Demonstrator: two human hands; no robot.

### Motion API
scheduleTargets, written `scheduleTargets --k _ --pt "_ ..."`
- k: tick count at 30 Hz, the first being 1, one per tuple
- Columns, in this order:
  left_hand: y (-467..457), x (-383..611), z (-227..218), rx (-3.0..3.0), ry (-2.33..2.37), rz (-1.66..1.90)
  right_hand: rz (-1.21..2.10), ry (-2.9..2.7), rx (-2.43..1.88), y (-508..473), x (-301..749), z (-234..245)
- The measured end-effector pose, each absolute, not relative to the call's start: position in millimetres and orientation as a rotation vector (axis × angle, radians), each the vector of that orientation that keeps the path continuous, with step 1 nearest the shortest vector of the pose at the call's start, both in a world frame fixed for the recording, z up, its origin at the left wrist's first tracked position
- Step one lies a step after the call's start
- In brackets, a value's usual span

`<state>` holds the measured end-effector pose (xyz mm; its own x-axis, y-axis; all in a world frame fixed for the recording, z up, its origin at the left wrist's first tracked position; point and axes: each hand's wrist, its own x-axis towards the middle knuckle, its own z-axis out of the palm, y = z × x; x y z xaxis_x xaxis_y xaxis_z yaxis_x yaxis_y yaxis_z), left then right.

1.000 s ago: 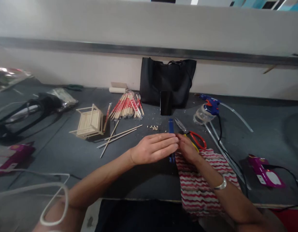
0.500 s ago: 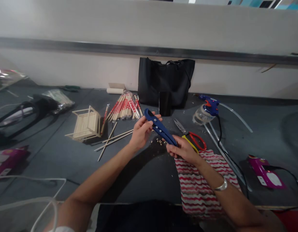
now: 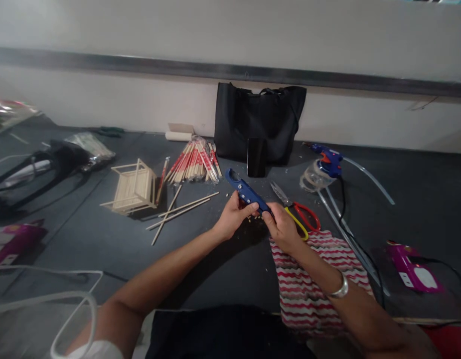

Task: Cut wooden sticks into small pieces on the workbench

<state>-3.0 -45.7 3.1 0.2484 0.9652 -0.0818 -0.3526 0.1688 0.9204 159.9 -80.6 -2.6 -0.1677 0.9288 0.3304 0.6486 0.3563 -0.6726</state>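
Observation:
A blue cutter tool is held slanted above the dark table, its hooked head pointing up and left. My left hand grips its middle from below with curled fingers. Closed round the handle end is my right hand, which wears a silver bracelet at the wrist. Small wood bits lie on the table under the hands. Red and yellow scissors rest just right of my right hand.
A striped cloth lies at the near edge. Loose wooden sticks, a small stick-built frame and packed chopsticks sit left. Black bag, phone, blue glue gun, purple packages.
The cutter was lifted off the table a second ago. Since then both hands have brought it lower and closer together, the left hand sliding from its head toward the middle.

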Motion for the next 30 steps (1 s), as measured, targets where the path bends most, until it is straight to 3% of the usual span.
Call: scheduleTargets --k 8,19,30 --pt "-39 -12 5 0.936 0.747 1.088 0.448 -1.916 -1.379 -69 183 3" --pt "-54 -7 22 0.801 0.788 1.147 0.000 -2.054 -1.390 -80 175 5" --pt "-90 -1 39 1.464 0.726 1.144 0.758 -1.808 -1.202 -100 157 -1"
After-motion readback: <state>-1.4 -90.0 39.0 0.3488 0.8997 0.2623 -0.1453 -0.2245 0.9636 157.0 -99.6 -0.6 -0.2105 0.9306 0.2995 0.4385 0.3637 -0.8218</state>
